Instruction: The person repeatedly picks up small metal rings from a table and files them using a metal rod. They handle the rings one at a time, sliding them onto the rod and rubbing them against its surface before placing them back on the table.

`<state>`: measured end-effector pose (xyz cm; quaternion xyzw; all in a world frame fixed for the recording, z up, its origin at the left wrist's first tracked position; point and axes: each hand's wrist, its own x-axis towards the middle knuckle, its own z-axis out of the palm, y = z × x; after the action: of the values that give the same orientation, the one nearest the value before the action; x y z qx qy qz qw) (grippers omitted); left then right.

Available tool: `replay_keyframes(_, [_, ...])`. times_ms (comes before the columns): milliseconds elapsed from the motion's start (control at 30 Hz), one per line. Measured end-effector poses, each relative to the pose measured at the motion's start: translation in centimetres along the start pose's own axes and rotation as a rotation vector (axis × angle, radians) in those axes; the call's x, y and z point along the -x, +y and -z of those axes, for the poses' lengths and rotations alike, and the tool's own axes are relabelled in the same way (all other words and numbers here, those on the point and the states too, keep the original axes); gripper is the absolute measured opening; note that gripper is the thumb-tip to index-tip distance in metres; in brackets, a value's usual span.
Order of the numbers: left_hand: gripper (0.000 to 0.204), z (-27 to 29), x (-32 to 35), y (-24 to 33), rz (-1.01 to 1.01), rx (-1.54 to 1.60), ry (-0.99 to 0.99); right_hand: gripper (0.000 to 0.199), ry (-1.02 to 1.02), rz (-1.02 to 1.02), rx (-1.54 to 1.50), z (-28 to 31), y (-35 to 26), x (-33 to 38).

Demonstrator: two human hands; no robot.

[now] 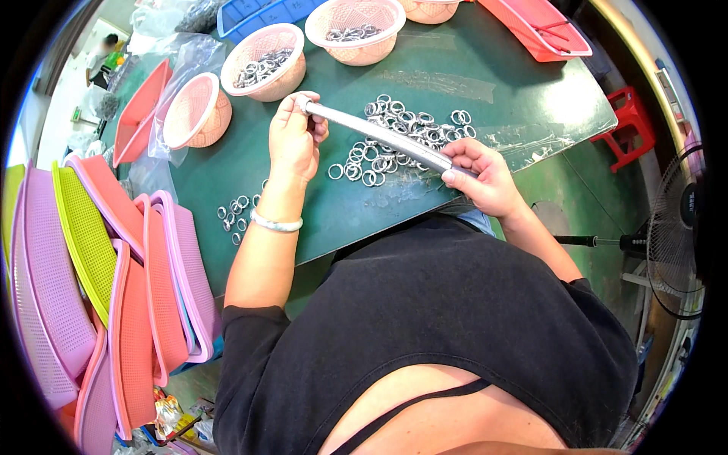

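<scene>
My right hand [487, 180] grips the thick end of a long silver ring mandrel [379, 134], which slants up to the left over the table. At its thin end my left hand [294, 144] is closed, with thumb and finger pinching what looks like a ring around the tip, partly hidden by the fingers. Below the mandrel lies a loose pile of silver rings [370, 152] on the green table [345, 208]. A smaller group of rings [241, 202] lies left of my left forearm, which wears a pale bangle [276, 224].
Pink baskets [269, 89] holding rings stand at the back; another pink basket [199, 114] tilts at left. Red trays [542, 38] and a blue tray [265, 17] edge the table. Stacked colored plastic baskets [136, 326] fill the left. A red stool [628, 129] and a fan [675, 227] stand right.
</scene>
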<state>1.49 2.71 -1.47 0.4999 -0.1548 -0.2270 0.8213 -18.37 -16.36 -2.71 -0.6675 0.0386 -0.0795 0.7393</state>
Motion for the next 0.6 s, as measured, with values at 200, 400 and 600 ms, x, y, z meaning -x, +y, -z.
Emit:
replay_keyframes(200, [0.018,0.3,0.2,0.3,-0.025,0.122,-0.045,0.025,0.022,0.01,0.021,-0.1,0.2,-0.1])
replay_keyframes(400, [0.021,0.7,0.3,0.2,-0.025,0.064,-0.07,0.025,0.039,0.062,0.062,-0.4,0.2,-0.1])
replay_keyframes(600, [0.026,-0.1,0.4,0.3,-0.052,0.1,-0.084,0.025,0.042,0.003,0.014,-0.3,-0.3,0.0])
